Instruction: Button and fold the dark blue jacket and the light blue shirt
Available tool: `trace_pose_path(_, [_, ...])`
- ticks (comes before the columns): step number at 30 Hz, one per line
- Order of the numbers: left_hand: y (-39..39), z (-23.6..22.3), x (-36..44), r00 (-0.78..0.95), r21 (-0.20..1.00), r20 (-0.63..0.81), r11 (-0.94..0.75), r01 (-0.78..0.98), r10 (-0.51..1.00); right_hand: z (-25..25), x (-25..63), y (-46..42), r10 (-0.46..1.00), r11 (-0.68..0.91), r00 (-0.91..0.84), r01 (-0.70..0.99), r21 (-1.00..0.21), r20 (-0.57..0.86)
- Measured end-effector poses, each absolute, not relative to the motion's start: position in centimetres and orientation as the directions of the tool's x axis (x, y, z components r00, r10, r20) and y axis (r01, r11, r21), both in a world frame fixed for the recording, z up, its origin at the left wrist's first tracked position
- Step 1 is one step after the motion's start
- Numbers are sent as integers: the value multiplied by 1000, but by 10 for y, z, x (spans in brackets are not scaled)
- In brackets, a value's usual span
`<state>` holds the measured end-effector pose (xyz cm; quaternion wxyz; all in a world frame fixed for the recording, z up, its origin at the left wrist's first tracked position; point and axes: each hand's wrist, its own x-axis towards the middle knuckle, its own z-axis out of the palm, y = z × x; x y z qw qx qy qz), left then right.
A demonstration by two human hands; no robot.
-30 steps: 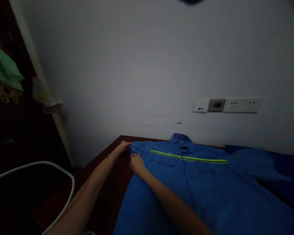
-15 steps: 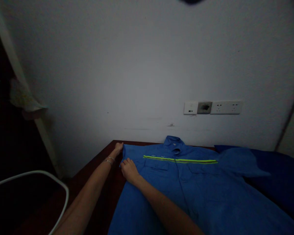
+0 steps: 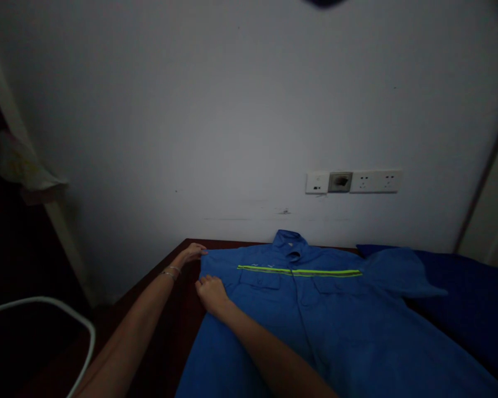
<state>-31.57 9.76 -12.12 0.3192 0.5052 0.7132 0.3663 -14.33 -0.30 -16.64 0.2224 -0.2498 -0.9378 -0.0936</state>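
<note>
A blue work shirt (image 3: 315, 315) with a yellow-green reflective stripe across the chest lies flat, front up, on a dark brown table (image 3: 172, 309), collar toward the wall. My left hand (image 3: 192, 253), a bracelet on its wrist, pinches the shirt's far left shoulder corner. My right hand (image 3: 209, 292) is closed on the shirt's left edge just below it, knuckles up. The shirt's other sleeve spreads out to the right.
More dark blue fabric (image 3: 468, 298) lies at the right on the table. A white wall with a row of sockets (image 3: 352, 182) stands behind. A white curved frame (image 3: 70, 320) sits low at the left, beside a dark doorway.
The view has swung right, so shirt and hands sit further left in the picture. Both hands stay at the shirt's left shoulder, the right one slightly lower along the edge.
</note>
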Motion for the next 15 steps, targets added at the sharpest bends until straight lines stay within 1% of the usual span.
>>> trace_pose_path(4, [106,-131,-310,-394,764,2,254,594,919,-163,-140,-2,324,916,-846,393,84,424])
trace_pose_path(8, [111,-135,-302,-401,659,163,203,724,902,-160,-138,-4,266,940,-857,332,78,440])
trace_pose_path(12, [111,-135,-278,-290,540,320,78,838,902,-163,-139,-6,154,957,-861,252,142,485])
trace_pose_path(14, [110,-137,-258,-153,469,339,-25,883,928,-164,-138,-5,81,959,-857,207,195,510])
trace_pose_path(15, [110,-138,-248,-41,418,326,-104,903,945,-163,-138,-5,37,960,-856,174,220,516])
